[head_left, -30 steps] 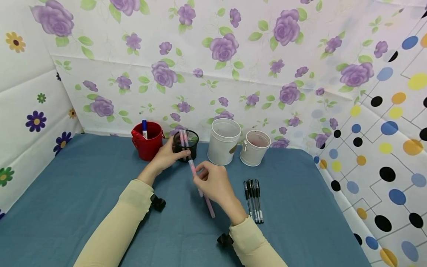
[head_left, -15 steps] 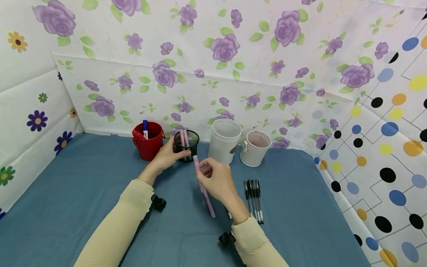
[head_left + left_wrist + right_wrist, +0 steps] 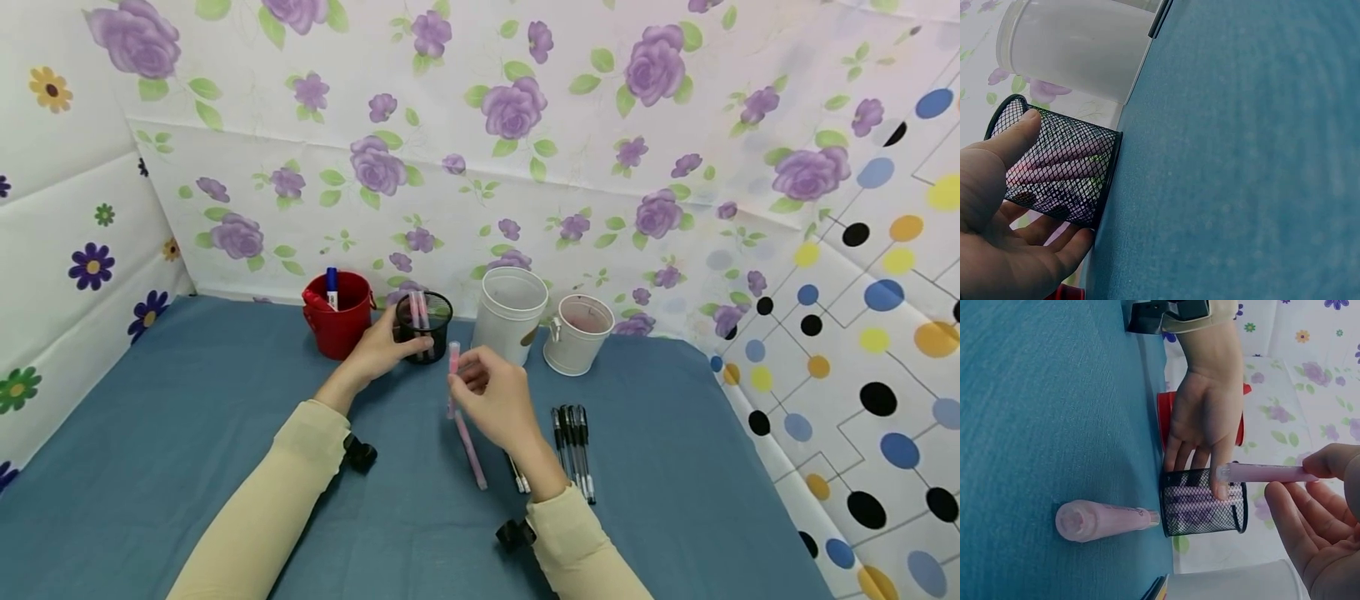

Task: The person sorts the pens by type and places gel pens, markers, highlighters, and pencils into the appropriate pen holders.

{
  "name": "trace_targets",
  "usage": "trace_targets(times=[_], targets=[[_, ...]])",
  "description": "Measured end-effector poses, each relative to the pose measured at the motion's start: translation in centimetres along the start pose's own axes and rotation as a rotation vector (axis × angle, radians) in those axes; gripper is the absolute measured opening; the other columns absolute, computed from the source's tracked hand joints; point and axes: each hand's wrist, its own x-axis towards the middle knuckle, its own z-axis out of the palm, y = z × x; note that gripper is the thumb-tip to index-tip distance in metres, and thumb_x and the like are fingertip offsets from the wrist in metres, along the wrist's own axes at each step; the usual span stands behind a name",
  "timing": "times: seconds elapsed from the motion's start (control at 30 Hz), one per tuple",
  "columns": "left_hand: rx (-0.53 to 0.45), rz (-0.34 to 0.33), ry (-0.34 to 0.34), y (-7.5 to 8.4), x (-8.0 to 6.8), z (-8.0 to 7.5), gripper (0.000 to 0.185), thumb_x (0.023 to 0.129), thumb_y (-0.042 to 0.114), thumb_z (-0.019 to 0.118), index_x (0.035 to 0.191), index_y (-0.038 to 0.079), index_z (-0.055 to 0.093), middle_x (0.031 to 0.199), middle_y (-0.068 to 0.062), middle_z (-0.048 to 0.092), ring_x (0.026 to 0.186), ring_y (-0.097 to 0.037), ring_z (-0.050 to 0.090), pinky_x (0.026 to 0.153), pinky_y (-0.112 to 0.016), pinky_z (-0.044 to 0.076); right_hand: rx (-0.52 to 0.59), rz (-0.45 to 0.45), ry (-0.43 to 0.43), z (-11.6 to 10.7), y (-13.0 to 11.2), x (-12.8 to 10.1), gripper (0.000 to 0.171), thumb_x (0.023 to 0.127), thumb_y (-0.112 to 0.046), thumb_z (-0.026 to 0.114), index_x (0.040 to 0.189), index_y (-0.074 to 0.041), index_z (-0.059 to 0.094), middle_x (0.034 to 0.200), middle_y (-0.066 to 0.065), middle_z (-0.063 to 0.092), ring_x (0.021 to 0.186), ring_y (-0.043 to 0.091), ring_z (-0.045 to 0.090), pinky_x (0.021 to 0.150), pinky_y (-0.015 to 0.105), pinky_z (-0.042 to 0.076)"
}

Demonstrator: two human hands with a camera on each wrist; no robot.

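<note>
Blue cloth tabletop [image 3: 187, 400], floral walls; left hand [image 3: 382, 346] gripping black mesh cup [image 3: 424, 321], right hand [image 3: 495, 400] pinching pink pen [image 3: 453, 367].

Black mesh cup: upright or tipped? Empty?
Upright and not empty. The black mesh cup stands on the blue tablecloth, gripped by the left hand; pink pens stand inside.

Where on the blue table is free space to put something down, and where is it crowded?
Free: the blue table left of the left hand, and right of the black pens. Crowded: the back row around the mesh cup and white bucket.
</note>
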Motion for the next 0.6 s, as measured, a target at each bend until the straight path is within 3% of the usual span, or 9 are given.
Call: trace_targets(times=[0.6], targets=[[0.017,-0.027,0.005,0.3,-0.1,-0.2,0.100,0.098,0.040,0.078,0.172,0.015,0.016,0.172,-0.016,0.031,0.156,-0.040,0.034,0.122,-0.062,0.034,0.026,-0.034,0.028,-0.5,-0.3,1.2,0.009,0.097,-0.009,0.078,0.104,-0.011,0.071,0.088,0.001,0.078,0.076,0.010,0.073,0.072,0.027,0.062]])
